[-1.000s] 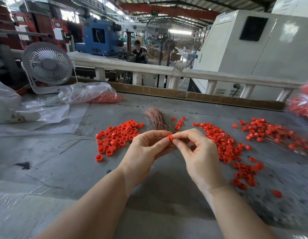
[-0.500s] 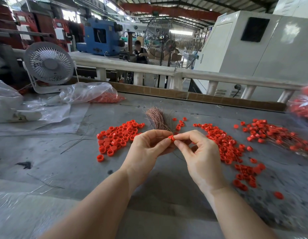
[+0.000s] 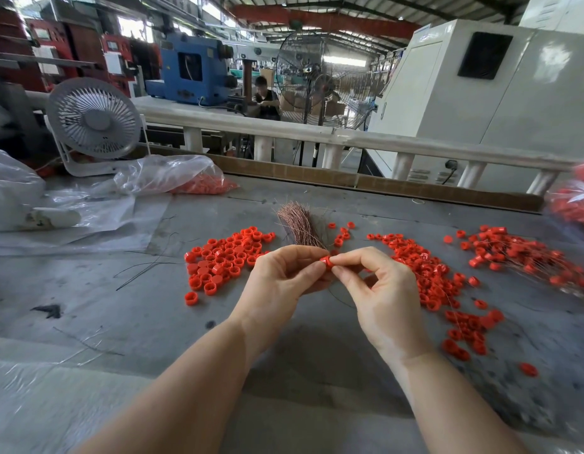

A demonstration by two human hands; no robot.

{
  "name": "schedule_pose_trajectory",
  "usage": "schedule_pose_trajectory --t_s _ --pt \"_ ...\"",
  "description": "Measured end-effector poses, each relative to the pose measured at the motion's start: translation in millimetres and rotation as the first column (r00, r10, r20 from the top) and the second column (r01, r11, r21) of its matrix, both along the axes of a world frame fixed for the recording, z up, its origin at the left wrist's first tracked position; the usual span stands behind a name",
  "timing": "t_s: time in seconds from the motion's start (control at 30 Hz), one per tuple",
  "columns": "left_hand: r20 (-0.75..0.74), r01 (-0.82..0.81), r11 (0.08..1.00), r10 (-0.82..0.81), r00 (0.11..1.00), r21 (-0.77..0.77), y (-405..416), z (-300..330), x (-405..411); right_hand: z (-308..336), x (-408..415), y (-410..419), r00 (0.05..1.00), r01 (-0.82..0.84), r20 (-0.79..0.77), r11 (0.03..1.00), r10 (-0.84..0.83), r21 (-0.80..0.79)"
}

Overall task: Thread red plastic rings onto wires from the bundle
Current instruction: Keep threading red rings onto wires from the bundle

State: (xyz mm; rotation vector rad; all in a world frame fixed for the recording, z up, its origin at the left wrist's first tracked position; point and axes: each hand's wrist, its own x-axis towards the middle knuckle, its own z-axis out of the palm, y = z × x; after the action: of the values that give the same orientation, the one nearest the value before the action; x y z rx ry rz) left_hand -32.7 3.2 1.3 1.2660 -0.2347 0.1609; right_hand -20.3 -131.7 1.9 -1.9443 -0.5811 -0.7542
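Observation:
A small red plastic ring [image 3: 326,262] is pinched between the fingertips of my left hand [image 3: 280,286] and my right hand [image 3: 382,296], just above the grey table [image 3: 126,309]. Behind my hands lies the bundle of thin copper-coloured wires [image 3: 298,224], its near end hidden by my fingers. A thin dark wire curves below my right hand. Whether a wire runs through the ring cannot be told. Loose red rings [image 3: 225,257] lie in a pile to the left. More rings [image 3: 431,280] trail off to the right.
A far-right heap of rings with wires [image 3: 519,253] lies on the table. A clear bag of red rings [image 3: 185,178], a white desk fan [image 3: 94,122] and plastic sheeting [image 3: 71,221] sit at the back left. A white railing [image 3: 349,139] runs behind the table.
Both hands stay together at the same spot, pinching the ring. Only small finger shifts show.

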Motion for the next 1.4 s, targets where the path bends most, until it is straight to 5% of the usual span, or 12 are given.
schedule_pose_trajectory --t_s 0.7,1.4 --pt "0.043 -0.045 0.992 0.04 0.998 0.114 -0.1 1.1 -0.1 1.8 0.2 -1.2 0.997 -0.072 -0.035 0.997 0.072 0.014" --pt "0.011 0.008 1.0 -0.008 1.0 -0.008 -0.3 0.1 0.4 3.3 -0.4 0.1 0.998 -0.05 -0.039 0.998 0.052 0.037"
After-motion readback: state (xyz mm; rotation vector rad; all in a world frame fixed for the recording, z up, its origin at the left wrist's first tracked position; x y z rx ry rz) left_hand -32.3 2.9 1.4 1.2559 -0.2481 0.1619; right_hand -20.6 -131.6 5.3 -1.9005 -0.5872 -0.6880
